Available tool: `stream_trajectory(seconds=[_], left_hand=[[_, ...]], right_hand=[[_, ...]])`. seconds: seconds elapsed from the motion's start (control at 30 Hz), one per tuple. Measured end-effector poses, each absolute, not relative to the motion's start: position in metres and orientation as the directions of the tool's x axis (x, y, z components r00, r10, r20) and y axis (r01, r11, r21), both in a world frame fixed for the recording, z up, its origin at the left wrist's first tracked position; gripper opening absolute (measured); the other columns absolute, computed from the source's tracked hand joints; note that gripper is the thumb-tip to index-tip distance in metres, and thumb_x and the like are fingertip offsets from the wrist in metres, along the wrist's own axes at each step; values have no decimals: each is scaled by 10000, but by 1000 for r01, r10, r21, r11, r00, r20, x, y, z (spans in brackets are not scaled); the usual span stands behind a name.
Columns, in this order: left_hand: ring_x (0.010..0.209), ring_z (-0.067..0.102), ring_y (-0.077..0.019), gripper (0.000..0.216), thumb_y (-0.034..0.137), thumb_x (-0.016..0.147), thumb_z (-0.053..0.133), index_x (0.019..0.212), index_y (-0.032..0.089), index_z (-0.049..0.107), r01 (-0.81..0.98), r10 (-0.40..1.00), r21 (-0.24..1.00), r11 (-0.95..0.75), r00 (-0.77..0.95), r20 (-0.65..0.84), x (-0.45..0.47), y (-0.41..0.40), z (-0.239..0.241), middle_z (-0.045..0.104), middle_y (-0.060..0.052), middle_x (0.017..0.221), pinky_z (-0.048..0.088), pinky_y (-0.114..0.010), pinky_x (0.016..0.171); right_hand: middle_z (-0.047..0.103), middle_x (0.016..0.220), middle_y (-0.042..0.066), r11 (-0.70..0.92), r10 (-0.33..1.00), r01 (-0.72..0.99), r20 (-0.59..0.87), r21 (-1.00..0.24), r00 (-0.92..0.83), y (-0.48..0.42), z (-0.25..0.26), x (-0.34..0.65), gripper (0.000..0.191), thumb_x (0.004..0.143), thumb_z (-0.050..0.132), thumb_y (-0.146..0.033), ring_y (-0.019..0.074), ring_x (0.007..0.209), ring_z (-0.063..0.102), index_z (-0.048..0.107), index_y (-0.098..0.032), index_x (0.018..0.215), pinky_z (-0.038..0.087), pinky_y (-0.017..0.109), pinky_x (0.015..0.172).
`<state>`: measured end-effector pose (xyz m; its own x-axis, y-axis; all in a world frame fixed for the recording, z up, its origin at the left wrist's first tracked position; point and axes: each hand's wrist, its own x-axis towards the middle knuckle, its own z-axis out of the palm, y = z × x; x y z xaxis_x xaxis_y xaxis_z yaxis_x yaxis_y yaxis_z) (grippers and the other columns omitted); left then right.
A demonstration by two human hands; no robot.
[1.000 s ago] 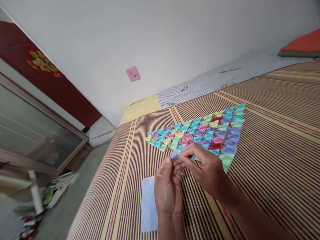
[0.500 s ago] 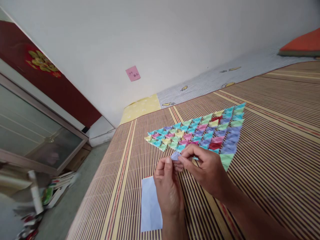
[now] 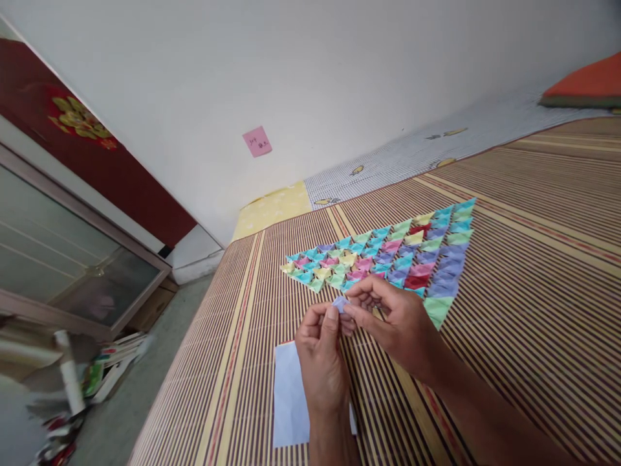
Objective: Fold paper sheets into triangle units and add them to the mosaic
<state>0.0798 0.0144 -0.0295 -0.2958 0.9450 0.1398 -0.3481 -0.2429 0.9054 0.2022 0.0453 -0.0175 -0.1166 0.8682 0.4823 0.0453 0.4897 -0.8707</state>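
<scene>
My left hand (image 3: 321,359) and my right hand (image 3: 395,323) meet over a striped bamboo mat (image 3: 509,310). Both pinch a small folded lavender paper piece (image 3: 340,303) between thumbs and fingertips. Just beyond the hands lies a triangular patchwork of many folded paper pieces (image 3: 388,255) in blue, green, pink, purple, yellow and red. A pale blue sheet of paper (image 3: 288,395) lies flat on the mat under my left wrist.
A white wall with a pink sticky note (image 3: 257,141) rises behind the mat. A patterned bedsheet (image 3: 436,149) and an orange cushion (image 3: 585,84) lie at the far edge. At left the floor holds a glass-fronted cabinet (image 3: 63,252) and scattered clutter (image 3: 87,382).
The hands have drawn slightly closer together and the small lavender piece is more covered by the fingers. The view has barely shifted.
</scene>
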Motion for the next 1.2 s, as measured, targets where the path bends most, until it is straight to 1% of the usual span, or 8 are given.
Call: stream_trajectory(seconds=[0.23,0.4,0.7,0.83,0.93,1.0,1.07,1.2], left_hand=[[637,548,-105,190,325,837,786,808,158,698,-366,950,904,-220,-291,113,74,16,-33,621,8,683,473,-224,645],[629,543,-104,178,316,867,759,801,170,682,-347,938,900,-264,-308,157,79,14,-34,615,15,674,468,-223,638],[718,563,-108,159,354,936,675,990,211,718,-136,920,949,-284,-319,229,68,10,-23,647,4,820,477,-224,711],[720,564,-111,71,275,897,725,936,217,731,-91,935,954,-286,-246,257,60,9,-19,646,11,807,476,-228,712],[735,575,-105,20,237,884,737,894,221,730,-67,940,958,-278,-224,257,58,8,-19,665,10,855,478,-220,717],[740,580,-102,12,226,882,737,877,219,728,-41,939,959,-280,-219,265,59,8,-18,669,8,882,481,-214,714],[759,595,-106,12,224,883,733,878,222,722,-35,939,958,-285,-211,271,61,8,-17,671,6,899,488,-215,721],[832,631,-127,30,226,883,728,872,219,701,-26,933,952,-305,-211,293,67,7,-16,676,-7,935,500,-225,754]], right_hand=[[662,678,-32,438,857,-15,422,-899,-296,46,-17,206,120,931,638,-217,125,618,617,640,-196,812,475,230,591],[643,692,-25,508,817,8,479,-861,-321,45,-15,210,265,979,571,-208,122,653,603,627,-191,721,456,246,649],[609,723,-24,608,773,105,557,-787,-305,51,-20,214,209,983,613,-232,129,677,569,647,-189,781,420,254,640],[627,746,-19,634,745,129,557,-763,-368,54,-21,221,190,995,602,-234,141,710,578,678,-197,825,423,266,659],[687,880,3,645,732,130,560,-753,-388,54,-17,227,86,968,618,-191,162,834,628,703,-204,974,465,279,749],[696,993,27,667,719,122,592,-735,-365,54,-13,229,149,947,619,-154,177,947,642,693,-199,1069,482,295,843],[684,1009,37,695,700,113,632,-710,-334,52,-10,228,147,949,612,-142,180,976,639,693,-191,1061,487,300,871],[639,884,28,736,668,124,682,-666,-298,49,-11,220,90,963,616,-145,172,865,615,697,-182,947,484,296,770]])
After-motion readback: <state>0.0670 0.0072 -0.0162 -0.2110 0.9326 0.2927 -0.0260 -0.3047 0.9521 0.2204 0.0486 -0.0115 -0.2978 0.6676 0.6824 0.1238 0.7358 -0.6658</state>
